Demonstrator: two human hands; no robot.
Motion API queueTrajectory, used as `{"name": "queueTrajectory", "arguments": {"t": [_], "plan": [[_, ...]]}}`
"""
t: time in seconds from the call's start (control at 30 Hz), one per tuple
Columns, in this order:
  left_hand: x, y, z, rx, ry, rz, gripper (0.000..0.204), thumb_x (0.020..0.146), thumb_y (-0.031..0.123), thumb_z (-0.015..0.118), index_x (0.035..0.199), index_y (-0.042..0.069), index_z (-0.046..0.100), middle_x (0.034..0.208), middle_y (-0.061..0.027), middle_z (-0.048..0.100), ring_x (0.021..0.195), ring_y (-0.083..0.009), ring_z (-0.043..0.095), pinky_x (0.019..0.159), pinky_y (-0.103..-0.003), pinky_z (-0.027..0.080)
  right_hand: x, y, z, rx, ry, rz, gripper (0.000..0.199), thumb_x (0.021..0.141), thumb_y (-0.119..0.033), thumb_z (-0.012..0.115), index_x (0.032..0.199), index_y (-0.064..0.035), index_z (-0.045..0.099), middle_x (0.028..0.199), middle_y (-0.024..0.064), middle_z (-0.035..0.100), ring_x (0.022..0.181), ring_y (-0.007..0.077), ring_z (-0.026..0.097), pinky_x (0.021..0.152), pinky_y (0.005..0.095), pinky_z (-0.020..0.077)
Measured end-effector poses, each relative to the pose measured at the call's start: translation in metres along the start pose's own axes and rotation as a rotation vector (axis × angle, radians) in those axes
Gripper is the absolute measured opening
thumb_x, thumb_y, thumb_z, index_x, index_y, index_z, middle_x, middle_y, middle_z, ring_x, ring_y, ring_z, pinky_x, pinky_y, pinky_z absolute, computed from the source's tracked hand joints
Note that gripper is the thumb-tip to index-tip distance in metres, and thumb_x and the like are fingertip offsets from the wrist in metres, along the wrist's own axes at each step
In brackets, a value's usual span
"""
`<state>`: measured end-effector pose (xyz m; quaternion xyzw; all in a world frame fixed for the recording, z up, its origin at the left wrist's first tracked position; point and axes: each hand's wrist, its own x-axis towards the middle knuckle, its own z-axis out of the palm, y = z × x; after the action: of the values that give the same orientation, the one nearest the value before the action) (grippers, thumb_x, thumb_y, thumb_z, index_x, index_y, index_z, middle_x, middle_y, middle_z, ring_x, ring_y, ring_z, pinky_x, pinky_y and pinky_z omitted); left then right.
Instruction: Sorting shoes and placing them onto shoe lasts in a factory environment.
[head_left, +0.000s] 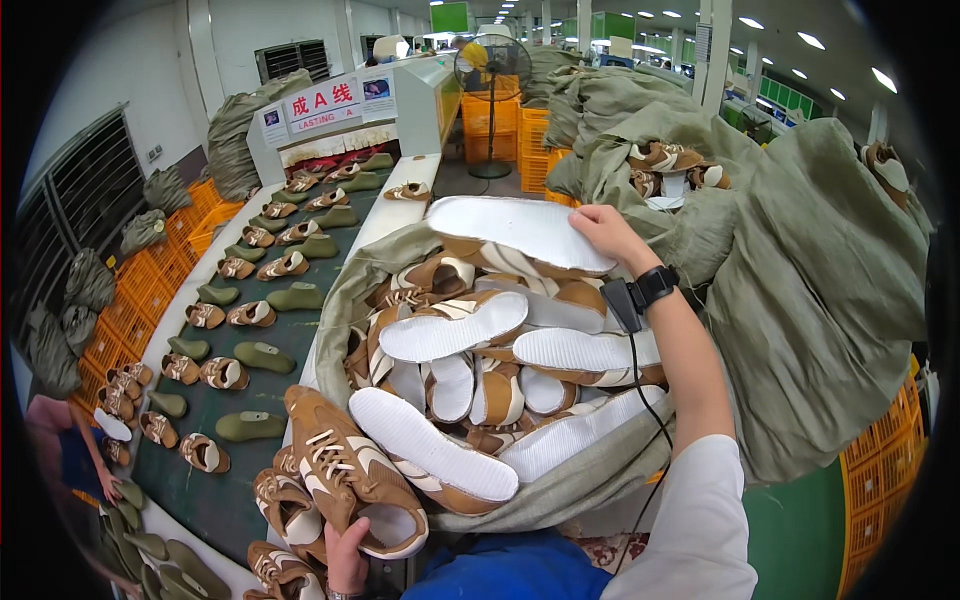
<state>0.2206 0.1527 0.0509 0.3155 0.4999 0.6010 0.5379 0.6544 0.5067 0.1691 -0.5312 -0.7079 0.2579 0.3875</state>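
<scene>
My left hand (347, 556) grips the heel end of a brown sneaker (345, 462) with cream stripes and laces, held upright over the belt's edge. Fingers of my right hand (606, 236) are closed on the end of another brown sneaker (515, 230), turned so its white ribbed sole faces up. That shoe is at the far rim of an open grey-green sack (590, 480). Inside the sack lie several brown-and-white sneakers (455, 325), many sole up. Below my left hand, more sneakers (285, 505) are bunched by the belt's near end.
On the left runs a dark green conveyor belt (240, 390) with rows of sneakers and green shoe lasts (265, 356). A co-worker's hand (106, 484) is at its far left side. Full sacks (810, 290) stand at right, orange crates (880, 490) beneath. A fan (490, 100) stands behind.
</scene>
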Motion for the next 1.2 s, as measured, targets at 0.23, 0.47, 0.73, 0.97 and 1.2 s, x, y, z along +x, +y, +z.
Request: {"name": "queueTrajectory", "arguments": {"t": [0.23,0.47,0.73,0.97,1.2], "plan": [[0.0,0.003,0.006,-0.033,0.012,-0.008,0.053,0.076,0.008,0.06,0.125,-0.002,0.044,0.114,-0.0098,0.055,0.099,-0.0194,0.055,0.086,-0.03,0.044,-0.057,-0.076,0.035,0.277,-0.272,-0.283,0.02,0.079,-0.005,0.06,0.098,-0.0026,0.061,0.092,0.0007,0.061,0.09,0.0111,0.055,0.079,0.0246,0.044],[-0.009,0.0,0.002,-0.029,0.046,0.019,0.055,0.078,0.007,0.057,0.129,-0.001,0.038,0.12,-0.0124,0.051,0.106,-0.0237,0.053,0.092,-0.035,0.043,-0.021,-0.077,0.063,-0.249,-0.088,-0.9,0.016,0.067,0.007,0.054,0.064,-0.0085,0.057,0.094,0.0057,0.058,0.096,0.0248,0.05,0.092,0.0351,0.0358],[-0.012,-0.005,-0.004,-0.016,0.052,0.024,0.059,0.08,0.012,0.058,0.133,0.002,0.035,0.124,-0.0124,0.049,0.109,-0.0244,0.052,0.094,-0.036,0.042,-0.011,-0.054,0.048,-0.106,-0.258,-0.386,0.022,0.08,-0.009,0.055,0.099,-0.0034,0.064,0.099,0.0159,0.063,0.091,0.0288,0.06,0.082,0.0357,0.047],[-0.016,-0.004,0.0,-0.023,0.03,0.033,0.061,0.08,0.014,0.056,0.135,0.001,0.033,0.126,-0.0138,0.048,0.112,-0.0254,0.05,0.096,-0.037,0.039,-0.079,0.009,0.025,-0.737,-0.852,0.226,0.08,0.066,-0.057,0.07,0.125,-0.005,0.052,0.12,0.0165,0.057,0.11,0.0296,0.054,0.093,0.0344,0.0427],[-0.015,-0.003,0.004,-0.002,0.043,-0.007,0.059,0.081,0.015,0.054,0.134,0.001,0.033,0.125,-0.0136,0.048,0.111,-0.0246,0.051,0.096,-0.037,0.04,-0.159,0.049,-0.046,-0.628,-0.348,0.3,0.065,0.071,-0.048,0.068,0.115,-0.0013,0.058,0.11,0.0177,0.062,0.099,0.0286,0.06,0.086,0.0338,0.0458]]}}
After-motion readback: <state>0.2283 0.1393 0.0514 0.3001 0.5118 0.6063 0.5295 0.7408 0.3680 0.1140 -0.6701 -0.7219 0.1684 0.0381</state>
